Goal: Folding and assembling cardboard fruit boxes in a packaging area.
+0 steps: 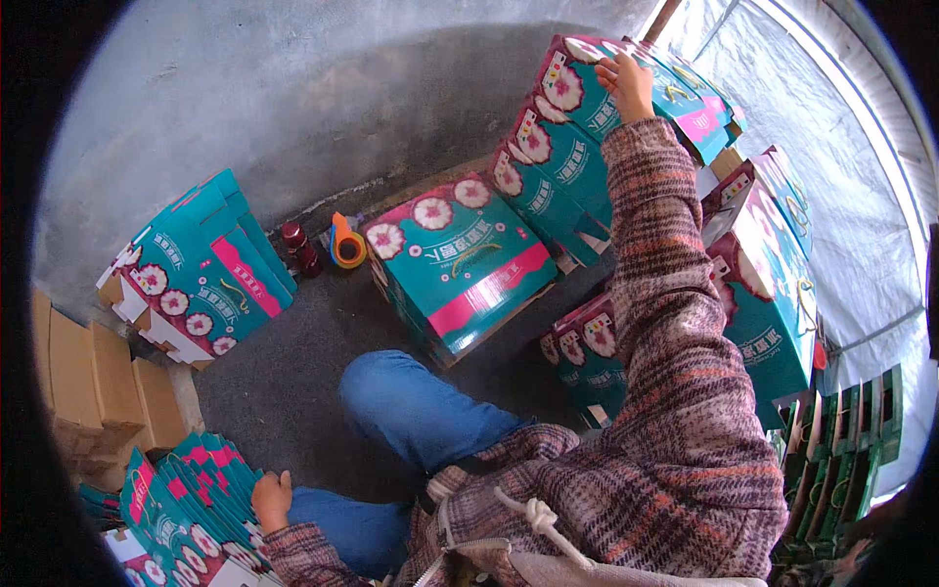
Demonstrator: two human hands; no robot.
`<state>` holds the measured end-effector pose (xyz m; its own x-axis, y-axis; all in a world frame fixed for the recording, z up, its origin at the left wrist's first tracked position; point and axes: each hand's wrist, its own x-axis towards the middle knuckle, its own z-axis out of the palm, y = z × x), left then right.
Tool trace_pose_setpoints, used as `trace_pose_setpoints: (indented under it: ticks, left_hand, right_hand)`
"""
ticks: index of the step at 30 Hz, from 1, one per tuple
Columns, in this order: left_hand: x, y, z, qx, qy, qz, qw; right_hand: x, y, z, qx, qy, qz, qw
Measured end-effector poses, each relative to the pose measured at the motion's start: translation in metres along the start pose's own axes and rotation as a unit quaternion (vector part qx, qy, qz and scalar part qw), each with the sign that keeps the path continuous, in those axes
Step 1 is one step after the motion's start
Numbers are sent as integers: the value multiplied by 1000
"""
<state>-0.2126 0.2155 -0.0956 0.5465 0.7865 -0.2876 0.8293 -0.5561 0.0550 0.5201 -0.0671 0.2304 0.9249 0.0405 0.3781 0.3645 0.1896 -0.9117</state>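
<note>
My right hand [626,83] reaches far up and rests on the top teal box [587,93] of a tall stack of assembled teal-and-pink cartons at the upper right, fingers spread on its top. My left hand [271,499] lies low at the left on a fanned pile of flat, unfolded teal cartons [186,509], fingers curled over their edge. An assembled carton [460,259] with white flower prints and a pink stripe sits on the floor in front of my bent knee in blue jeans.
A stack of flat cartons [196,269] leans at the left by plain brown cardboard sheets [88,382]. A dark red bottle [298,247] and an orange tape dispenser [344,245] stand by the grey wall. More cartons [773,274] and green crates [841,440] fill the right.
</note>
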Motion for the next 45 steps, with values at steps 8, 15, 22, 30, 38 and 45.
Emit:
trace_pose_setpoints:
  ticks: [8,15,22,30,38,45]
  left_hand:
    - [-4,-2,7,8,-4,4,1000]
    - [5,-7,4,-8,-55,58,997]
    - [124,117,32,-74,-129,139,979]
    - [219,123,210,-125,-253,-55,958]
    - [301,136,242,-34,-373,-75,924]
    - [310,136,232,-20,-417,-108,902]
  right_hand:
    - [-10,8,4,23,31,-5,999]
    - [-97,64,70,-48,-184,-79,979]
    - [-203,325,66,-472,-381,-212,766]
    - [-268,340,88,-528,-331,-205,755]
    - [-261,341,88,-575,-369,-142,717]
    - [-260,345,93,-580,-377,-111,714]
